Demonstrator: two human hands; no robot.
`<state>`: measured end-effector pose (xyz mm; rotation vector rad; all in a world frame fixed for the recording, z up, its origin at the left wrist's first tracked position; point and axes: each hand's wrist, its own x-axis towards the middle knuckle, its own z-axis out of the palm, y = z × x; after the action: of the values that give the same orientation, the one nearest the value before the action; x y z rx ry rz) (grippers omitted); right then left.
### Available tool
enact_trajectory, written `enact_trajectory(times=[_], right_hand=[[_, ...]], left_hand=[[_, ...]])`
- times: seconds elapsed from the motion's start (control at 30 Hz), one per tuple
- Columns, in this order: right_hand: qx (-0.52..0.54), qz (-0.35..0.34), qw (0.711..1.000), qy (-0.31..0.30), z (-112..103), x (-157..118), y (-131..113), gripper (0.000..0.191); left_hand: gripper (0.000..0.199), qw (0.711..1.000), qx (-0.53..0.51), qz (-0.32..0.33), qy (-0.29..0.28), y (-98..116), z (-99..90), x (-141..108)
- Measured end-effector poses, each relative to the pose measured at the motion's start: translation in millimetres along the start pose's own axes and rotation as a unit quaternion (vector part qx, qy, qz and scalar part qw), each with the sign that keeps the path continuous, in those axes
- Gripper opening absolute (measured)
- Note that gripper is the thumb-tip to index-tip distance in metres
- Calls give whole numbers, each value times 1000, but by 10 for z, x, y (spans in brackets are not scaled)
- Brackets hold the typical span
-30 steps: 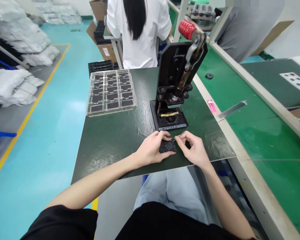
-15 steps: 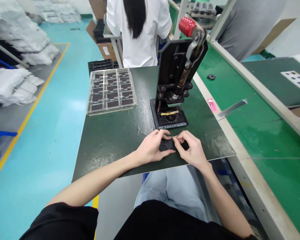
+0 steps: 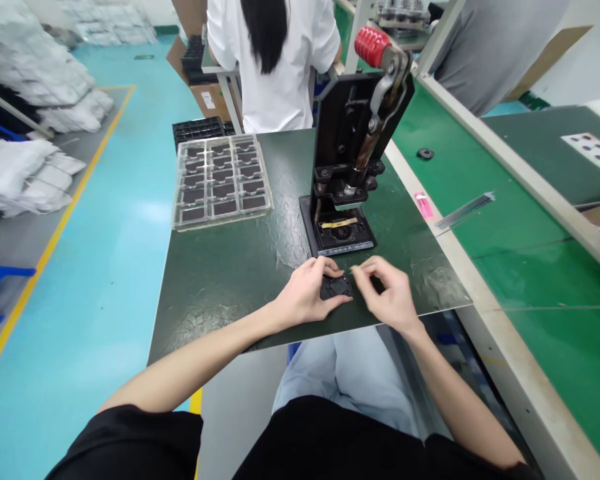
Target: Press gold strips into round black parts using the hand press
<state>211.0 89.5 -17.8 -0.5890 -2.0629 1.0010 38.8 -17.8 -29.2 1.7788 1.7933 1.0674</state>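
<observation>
Near the table's front edge, my left hand [image 3: 310,291] grips a small black part [image 3: 338,287] with a round ring on it, thumb below and fingers above. My right hand [image 3: 386,291] is just to the right of the part, thumb and forefinger pinched together; anything between the fingertips is too small to make out. Behind my hands stands a black hand press [image 3: 340,153] with a red handle [image 3: 373,47]. A yellow strip [image 3: 339,223] lies across the press base.
A clear tray [image 3: 223,210] with black pieces lies at the back left of the dark green table [image 3: 220,273]. Along the right runs a green surface [image 3: 520,267] holding a black ring [image 3: 425,153], a pink item [image 3: 423,205] and thin strips [image 3: 465,212]. A person [image 3: 277,87] sits beyond the table.
My right hand has moved slightly right, away from the black part, its fingertips no longer at the part's edge. My left hand still holds the part. The view has shifted slightly.
</observation>
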Motion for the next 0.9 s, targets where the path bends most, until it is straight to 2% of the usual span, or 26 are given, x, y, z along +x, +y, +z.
enact_trajectory(times=[0.1, 0.17, 0.37, 0.5, 0.57, 0.6, 0.7, 0.8, 0.9], right_hand=[[87, 77, 983, 142, -36, -14, 9, 28], [102, 101, 974, 173, -51, -25, 5, 32], [102, 117, 978, 138, -53, -1, -11, 34], [82, 99, 985, 119, -97, 63, 9, 32], [83, 100, 985, 109, -117, 84, 10, 26], [83, 105, 985, 106, -122, 93, 6, 25], [82, 112, 986, 95, -119, 135, -19, 42], [89, 98, 989, 68, -120, 244, -44, 29], [126, 105, 986, 12, -130, 417, -35, 32]], left_hand=[[49, 1000, 4, 0, 2, 2, 6, -1], [52, 1000, 4, -3, 0, 10, 5, -4], [75, 999, 42, -9, 2, 54, -86, 18], [69, 994, 13, 58, -90, 19, -192, 84], [62, 991, 4, 68, -112, -6, -217, 103], [60, 992, 3, 64, -111, -15, -219, 105], [64, 995, 11, 43, -88, -22, -190, 88], [73, 997, 33, 32, -63, -21, -154, 67], [78, 997, 36, 39, -57, -32, -146, 68]])
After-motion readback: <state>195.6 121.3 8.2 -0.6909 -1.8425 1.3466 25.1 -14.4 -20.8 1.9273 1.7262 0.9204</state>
